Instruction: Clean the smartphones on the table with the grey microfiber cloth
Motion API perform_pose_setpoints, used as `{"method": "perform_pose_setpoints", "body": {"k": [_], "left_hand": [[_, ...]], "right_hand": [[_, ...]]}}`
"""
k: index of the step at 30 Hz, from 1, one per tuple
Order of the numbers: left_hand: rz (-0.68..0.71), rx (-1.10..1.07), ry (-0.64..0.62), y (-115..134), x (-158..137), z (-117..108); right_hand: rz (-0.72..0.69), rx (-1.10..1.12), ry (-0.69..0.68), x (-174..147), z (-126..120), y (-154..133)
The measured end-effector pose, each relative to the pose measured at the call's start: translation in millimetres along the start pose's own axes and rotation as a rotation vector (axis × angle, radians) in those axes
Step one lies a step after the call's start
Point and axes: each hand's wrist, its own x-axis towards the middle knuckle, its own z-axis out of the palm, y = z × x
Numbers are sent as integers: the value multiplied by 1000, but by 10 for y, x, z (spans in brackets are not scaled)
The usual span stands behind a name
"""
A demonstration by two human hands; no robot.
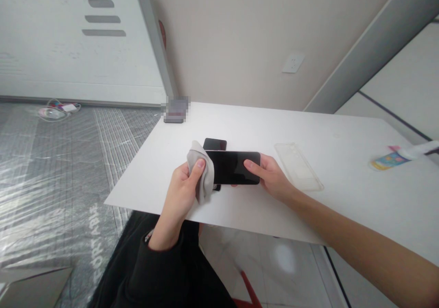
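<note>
A black smartphone (229,167) is held level above the white table, its dark glossy screen facing me. My right hand (272,175) grips its right end, thumb lying on the screen and fingers behind. Around the left end, a light grey cloth (205,180) is folded over the phone, and my left hand (185,184) pinches it there with the thumb on top. Under the held phone lies another dark phone-like object (215,143), mostly covered from view. A clear phone case (298,166) rests on the table to the right of my right hand.
The white table (144,175) meets the wall at the back. A spray bottle with a colourful label (391,158) is at the far right. A small dark box (175,110), partly pixelated, sits at the back left corner. Plastic-wrapped material (78,161) covers the left side.
</note>
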Motion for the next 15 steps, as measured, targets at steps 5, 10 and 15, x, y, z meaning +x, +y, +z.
{"method": "perform_pose_setpoints", "body": {"k": [5,10,15], "left_hand": [[-8,-31,-16,-3,-3,3],[-6,-43,-13,2,-7,6],[-9,-42,-10,0,-8,9]], "right_hand": [[-2,-10,12,-2,3,-3],[-3,8,17,0,6,0],[-1,-8,21,-5,6,0]]}}
